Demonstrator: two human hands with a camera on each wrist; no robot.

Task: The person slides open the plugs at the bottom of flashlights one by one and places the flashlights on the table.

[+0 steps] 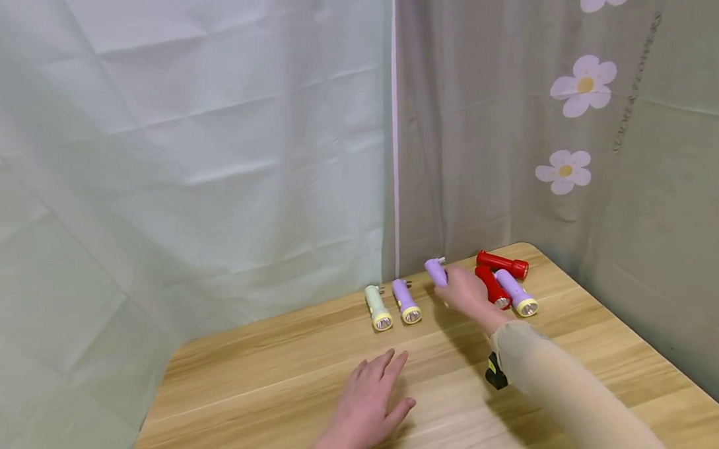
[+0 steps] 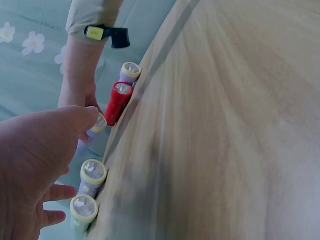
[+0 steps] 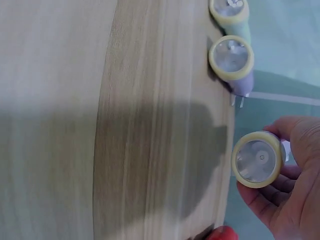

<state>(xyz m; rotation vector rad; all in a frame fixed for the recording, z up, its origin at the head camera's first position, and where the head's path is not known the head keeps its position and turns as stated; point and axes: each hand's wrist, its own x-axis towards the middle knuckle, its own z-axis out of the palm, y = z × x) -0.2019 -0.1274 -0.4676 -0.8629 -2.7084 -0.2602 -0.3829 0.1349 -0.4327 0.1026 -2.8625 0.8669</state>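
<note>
Gripping a purple flashlight [image 1: 435, 273] at the back of the wooden table [image 1: 252, 387], the right hand [image 1: 465, 291] is beyond the loose-fingered left hand [image 1: 368, 406] (head view). Left wrist: a red flashlight [image 2: 118, 106] is near that purple one. Right wrist: its yellow bezel [image 3: 256, 184] shows.

To my far right I see 3 pale flowers [image 1: 585, 85] on grey cloth [image 1: 470, 148] beyond the wooden table [image 1: 252, 380].
</note>
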